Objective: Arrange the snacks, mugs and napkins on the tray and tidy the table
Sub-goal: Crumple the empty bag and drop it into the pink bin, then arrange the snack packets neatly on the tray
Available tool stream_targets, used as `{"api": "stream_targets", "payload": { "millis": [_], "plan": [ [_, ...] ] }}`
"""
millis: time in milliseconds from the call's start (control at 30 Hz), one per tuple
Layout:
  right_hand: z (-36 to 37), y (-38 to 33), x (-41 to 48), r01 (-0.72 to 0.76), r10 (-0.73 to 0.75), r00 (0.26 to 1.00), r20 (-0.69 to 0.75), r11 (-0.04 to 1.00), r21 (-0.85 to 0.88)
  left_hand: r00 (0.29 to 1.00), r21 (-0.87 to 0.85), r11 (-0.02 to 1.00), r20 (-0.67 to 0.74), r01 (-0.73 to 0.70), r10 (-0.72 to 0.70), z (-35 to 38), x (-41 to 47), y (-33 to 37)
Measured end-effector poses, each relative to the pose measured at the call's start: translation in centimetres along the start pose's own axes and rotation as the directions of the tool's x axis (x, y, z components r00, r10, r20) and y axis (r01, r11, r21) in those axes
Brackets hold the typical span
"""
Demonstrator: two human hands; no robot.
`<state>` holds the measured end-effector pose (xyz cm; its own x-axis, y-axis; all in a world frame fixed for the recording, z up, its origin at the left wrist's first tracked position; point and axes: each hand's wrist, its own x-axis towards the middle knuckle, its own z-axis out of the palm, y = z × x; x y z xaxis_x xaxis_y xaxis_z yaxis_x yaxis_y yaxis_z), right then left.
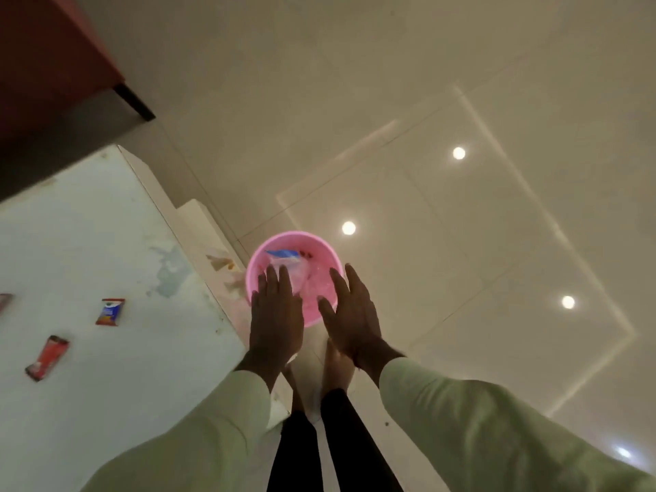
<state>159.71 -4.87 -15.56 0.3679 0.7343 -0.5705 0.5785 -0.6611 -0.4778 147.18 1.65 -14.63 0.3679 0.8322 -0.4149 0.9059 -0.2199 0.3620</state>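
A pink bin (284,243) stands on the floor beside the white table (88,243), with crumpled wrappers (287,261) inside. My left hand (275,314) and my right hand (349,314) hover flat over the bin's near rim, fingers spread, holding nothing. On the table lie a red and blue snack packet (110,312), a red snack bar (47,357) and part of another packet (5,301) at the left edge.
A glossy tiled floor (461,207) reflects ceiling lights to the right. A dark red cabinet (46,58) stands at the top left behind the table. My bare feet (335,367) are on the floor below the bin.
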Motion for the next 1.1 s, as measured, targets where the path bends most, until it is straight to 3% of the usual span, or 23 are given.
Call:
{"api": "stream_targets", "payload": {
  "millis": [233,400,533,667,867,1100],
  "plan": [
    [-12.8,-6.8,-13.3,0.121,-0.145,0.985,-0.09,0.965,-0.232,0.971,0.294,0.936,-0.079,-0.194,0.226,-14.2,-10.3,4.3],
    [-20.6,-11.9,-21.4,0.144,-0.208,0.956,-0.206,0.946,-0.289,0.97,0.211,0.965,-0.153,-0.156,0.191,-22.2,-17.8,6.9],
    [-25.0,-15.0,-27.0,0.238,-0.354,0.854,-0.381,0.917,-0.32,0.938,0.221,0.966,-0.288,-0.131,0.193,-27.0,-22.7,8.0],
    [-27.4,-16.2,-29.5,0.338,-0.473,0.748,-0.466,0.875,-0.347,0.904,0.239,0.968,-0.394,-0.07,0.162,-29.6,-25.4,7.9],
    [-27.7,-16.7,-31.0,0.453,-0.598,0.703,-0.385,0.794,-0.406,0.858,0.192,0.978,-0.513,0.083,0.028,-30.5,-29.5,7.5],
    [-23.9,-20.6,-33.1,0.647,-0.775,0.592,-0.22,0.62,-0.444,0.771,0.058,0.948,-0.598,0.314,-0.219,-30.0,-35.2,4.0]
  ]
}}
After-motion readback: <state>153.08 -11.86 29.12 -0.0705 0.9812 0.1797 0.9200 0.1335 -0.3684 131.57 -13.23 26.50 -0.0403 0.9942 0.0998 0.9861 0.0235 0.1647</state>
